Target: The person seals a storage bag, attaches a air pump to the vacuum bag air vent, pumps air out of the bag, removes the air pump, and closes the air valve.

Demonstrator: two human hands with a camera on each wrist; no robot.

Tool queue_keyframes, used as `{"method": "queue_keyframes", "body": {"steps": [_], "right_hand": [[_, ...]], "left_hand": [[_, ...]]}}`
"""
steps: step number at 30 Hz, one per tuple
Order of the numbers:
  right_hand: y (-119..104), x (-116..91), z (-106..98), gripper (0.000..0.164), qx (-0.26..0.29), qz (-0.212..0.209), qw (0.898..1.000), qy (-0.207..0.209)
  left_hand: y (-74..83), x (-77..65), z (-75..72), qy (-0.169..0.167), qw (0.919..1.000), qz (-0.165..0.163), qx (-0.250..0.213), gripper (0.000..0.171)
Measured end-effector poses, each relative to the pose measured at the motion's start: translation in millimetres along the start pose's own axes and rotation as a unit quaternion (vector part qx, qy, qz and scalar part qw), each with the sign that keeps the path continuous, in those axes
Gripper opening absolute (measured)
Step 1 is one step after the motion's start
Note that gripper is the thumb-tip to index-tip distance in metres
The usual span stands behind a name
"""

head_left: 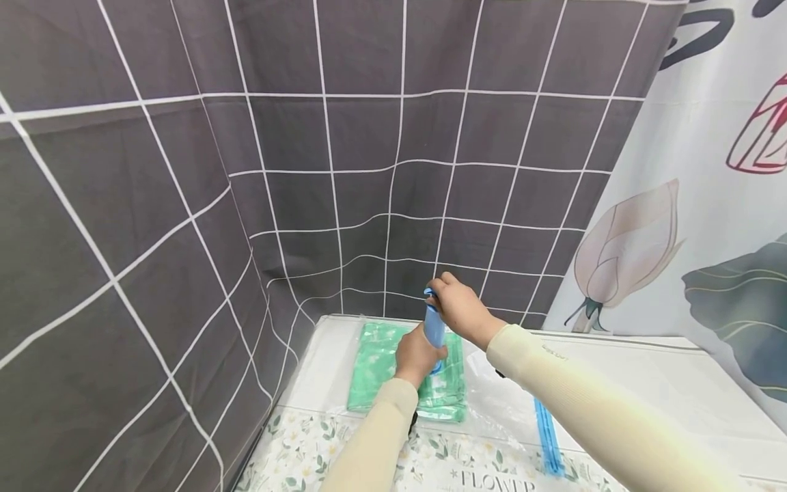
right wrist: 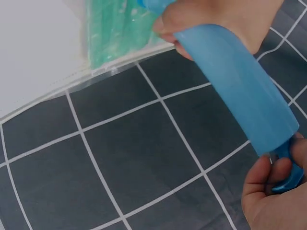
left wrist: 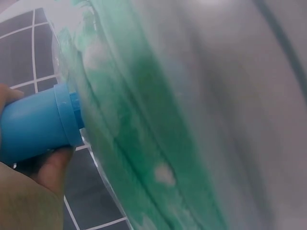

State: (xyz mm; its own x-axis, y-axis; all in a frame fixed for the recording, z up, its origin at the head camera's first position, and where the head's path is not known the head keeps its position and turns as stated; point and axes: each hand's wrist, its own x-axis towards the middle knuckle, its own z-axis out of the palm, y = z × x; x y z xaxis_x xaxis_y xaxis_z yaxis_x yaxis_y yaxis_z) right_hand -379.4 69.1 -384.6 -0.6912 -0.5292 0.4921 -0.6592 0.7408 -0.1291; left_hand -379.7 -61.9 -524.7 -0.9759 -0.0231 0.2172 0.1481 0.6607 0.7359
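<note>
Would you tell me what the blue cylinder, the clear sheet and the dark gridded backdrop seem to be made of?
The blue cylinder looks like rigid plastic, smooth and faintly shiny, given its even colour and crisp edges. The clear sheet is probably thin, glossy plastic film: it is see-through and creased. The dark gridded backdrop appears to be matte fabric: its lines ripple.

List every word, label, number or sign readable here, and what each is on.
"FLOWER": the flowered tablecloth, lower edge cut off; fainter print beneath unreadable.
Right sleeve: lettering too small to read.
White curtain: red mark and dark strokes, cut off, unreadable.
Blue tube: no lettering visible.
</note>
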Motion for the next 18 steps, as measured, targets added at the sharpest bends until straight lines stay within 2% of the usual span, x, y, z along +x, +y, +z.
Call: {"method": "queue_keyframes", "body": {"steps": [5, 11, 14, 15, 18], "right_hand": [[0.0, 3.7, -4.6, 0.017, 0.009, 0.007, 0.999, -0.031], [-1.1, 8.2, -20.7, 0.011, 0.019, 0.010, 0.998, -0.064], [0.0, 16.9, -34.1, 0.010, 0.024, 0.006, 0.998, -0.063], [17.2, 25.1, -26.4, 0.013, 0.034, -0.009, 0.998, -0.050], [17.7, 40.2, -46.6, 0.015, 0.040, -0.016, 0.999, -0.029]], "left_hand": [[1.5, -0.6, 0.1, -0.002, 1.0000, -0.005, -0.003, 0.053], [0.5, -3.5, 4.1, 0.009, 1.0000, 0.002, 0.000, 0.052], [0.1, -3.8, 4.6, 0.019, 0.9998, 0.009, 0.003, 0.052], [0.4, -3.6, 4.3, 0.022, 0.9997, 0.011, 0.004, 0.053], [1.9, -1.1, 2.6, 0.031, 0.9993, 0.015, 0.010, 0.055]]}}
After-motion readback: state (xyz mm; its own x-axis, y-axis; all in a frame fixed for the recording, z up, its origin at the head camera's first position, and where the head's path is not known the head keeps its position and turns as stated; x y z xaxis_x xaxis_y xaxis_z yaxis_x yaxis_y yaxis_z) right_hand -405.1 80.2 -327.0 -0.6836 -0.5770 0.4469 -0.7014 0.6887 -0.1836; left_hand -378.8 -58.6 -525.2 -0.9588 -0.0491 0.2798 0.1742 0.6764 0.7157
